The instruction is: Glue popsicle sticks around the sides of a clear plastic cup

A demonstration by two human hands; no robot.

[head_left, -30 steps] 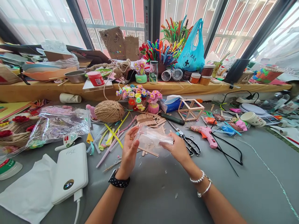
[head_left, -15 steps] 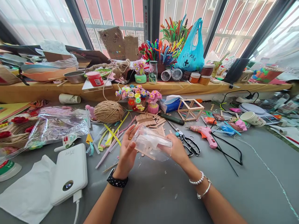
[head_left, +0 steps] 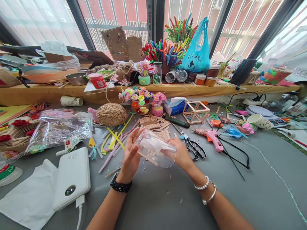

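A grey table [head_left: 240, 198] fills the view, crowded with craft things, and the places below are told from the ball of twine [head_left: 112, 114] that sits on it. Behind the ball runs a long wooden shelf [head_left: 38, 92] under the windows. Left of the ball lies a crinkled cellophane bag [head_left: 59, 126], and nearer the person on that side a white power bank [head_left: 72, 177] lies flat on a sheet of white paper [head_left: 28, 195]. Right of the ball stands an open frame of wooden sticks [head_left: 196, 112], and further right a pink glue gun [head_left: 211, 136] with its black cord. Between these, right of the ball and nearer the person, lie black-handled scissors [head_left: 193, 145].

In front of the ball, just above the table, both hands hold a clear plastic sheet [head_left: 155, 150] rolled into a tube lying crosswise. The left hand [head_left: 130, 155] cups its left end, palm against the opening and fingers curled around the rim. The right hand [head_left: 182, 155] is closed around the right end. The tube spans the gap between the two palms, and flat wooden sticks [head_left: 153, 124] show through and behind it.
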